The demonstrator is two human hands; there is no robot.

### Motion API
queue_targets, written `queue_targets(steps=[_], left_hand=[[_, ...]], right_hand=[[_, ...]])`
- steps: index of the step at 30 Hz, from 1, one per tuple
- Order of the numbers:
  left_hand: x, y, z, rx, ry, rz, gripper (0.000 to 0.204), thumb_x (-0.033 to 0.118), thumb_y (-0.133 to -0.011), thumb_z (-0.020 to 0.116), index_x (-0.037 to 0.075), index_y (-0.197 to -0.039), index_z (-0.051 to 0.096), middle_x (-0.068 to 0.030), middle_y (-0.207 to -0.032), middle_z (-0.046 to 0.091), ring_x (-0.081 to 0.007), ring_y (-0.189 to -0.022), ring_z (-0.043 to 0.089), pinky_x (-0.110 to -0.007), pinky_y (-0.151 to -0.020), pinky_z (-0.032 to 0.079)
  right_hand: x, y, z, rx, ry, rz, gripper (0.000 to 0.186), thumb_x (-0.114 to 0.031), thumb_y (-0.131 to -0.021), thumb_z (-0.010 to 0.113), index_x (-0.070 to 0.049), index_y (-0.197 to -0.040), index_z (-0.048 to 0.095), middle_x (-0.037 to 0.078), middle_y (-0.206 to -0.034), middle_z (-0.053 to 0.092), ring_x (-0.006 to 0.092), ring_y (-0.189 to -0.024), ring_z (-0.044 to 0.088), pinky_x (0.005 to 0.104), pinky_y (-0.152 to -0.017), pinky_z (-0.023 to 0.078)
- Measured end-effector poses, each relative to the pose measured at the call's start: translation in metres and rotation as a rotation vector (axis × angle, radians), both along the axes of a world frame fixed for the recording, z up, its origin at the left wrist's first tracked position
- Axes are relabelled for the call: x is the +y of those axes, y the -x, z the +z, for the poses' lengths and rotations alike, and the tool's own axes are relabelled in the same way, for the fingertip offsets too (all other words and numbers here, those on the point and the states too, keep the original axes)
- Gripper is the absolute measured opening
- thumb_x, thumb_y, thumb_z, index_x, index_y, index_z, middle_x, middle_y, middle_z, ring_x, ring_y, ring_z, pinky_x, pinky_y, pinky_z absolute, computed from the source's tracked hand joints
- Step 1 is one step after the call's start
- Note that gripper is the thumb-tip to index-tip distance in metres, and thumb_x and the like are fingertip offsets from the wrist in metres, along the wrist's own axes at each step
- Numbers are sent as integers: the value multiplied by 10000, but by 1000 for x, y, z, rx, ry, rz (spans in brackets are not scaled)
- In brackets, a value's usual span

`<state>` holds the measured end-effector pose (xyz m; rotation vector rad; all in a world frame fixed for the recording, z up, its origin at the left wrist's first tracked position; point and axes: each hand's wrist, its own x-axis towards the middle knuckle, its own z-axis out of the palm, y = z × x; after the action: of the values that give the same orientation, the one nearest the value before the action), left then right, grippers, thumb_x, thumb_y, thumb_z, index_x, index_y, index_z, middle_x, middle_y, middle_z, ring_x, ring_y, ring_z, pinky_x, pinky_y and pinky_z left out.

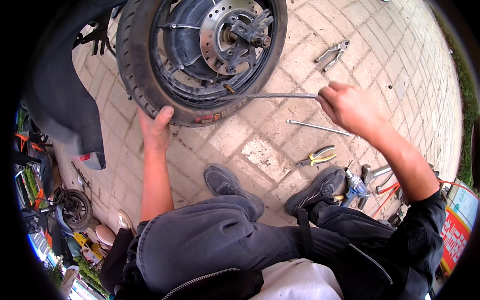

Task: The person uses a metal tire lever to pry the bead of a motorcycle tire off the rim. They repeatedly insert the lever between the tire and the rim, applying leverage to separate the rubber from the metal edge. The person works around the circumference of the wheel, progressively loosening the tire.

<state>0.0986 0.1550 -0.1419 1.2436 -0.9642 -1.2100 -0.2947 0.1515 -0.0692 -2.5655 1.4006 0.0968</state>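
Observation:
A black wheel (186, 46) with a tire and a silver brake disc (210, 52) stands at upper center. My left hand (155, 130) grips the tire's lower left side, thumb on the sidewall. In my right hand (345, 107) is a long metal tire lever (280, 95), whose far end reaches the lower rim under the tire's bead. Below the lever a second metal bar (318, 127) lies on the pavers, with yellow-handled pliers (315, 156) nearer my right shoe and grey locking pliers (332, 54) to the upper right.
A black scooter fender (60, 100) hangs at left. Another scooter (62, 207) and someone's shoe (124, 220) are at lower left. A power tool (355, 187) and a hammer (372, 173) lie beside my right shoe. A hedge (462, 100) borders the pavers (260, 155).

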Motion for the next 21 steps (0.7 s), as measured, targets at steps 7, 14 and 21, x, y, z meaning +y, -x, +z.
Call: queue_targets(steps=[7, 14, 21], left_hand=[[-1, 3, 0, -44, 17, 35, 948, 302, -639, 789, 13, -1414, 326, -85, -1339, 450, -224, -1233, 437, -369, -1068, 312], [-2, 11, 6, -108, 36, 48, 817, 255, -705, 718, -5, -1393, 364, -83, -1327, 479, -223, -1224, 460, -361, -1063, 328], [-2, 22, 15, -166, 66, 77, 770, 253, -736, 710, -20, -1375, 380, -100, -1308, 492, -222, -1214, 468, -359, -1064, 325]], right_hand=[[57, -19, -1, -231, -567, -370, 249, -219, -915, 552, 18, -900, 625, 236, -778, 629, 423, -762, 621, 487, -701, 497], [157, -61, -41, -665, -1169, -809, 344, -298, -996, 479, 28, -914, 549, 153, -699, 567, 249, -660, 537, 396, -647, 444], [202, -108, -133, -839, -1018, -601, 293, -255, -957, 522, 20, -859, 542, 207, -776, 585, 371, -748, 576, 435, -696, 454]])
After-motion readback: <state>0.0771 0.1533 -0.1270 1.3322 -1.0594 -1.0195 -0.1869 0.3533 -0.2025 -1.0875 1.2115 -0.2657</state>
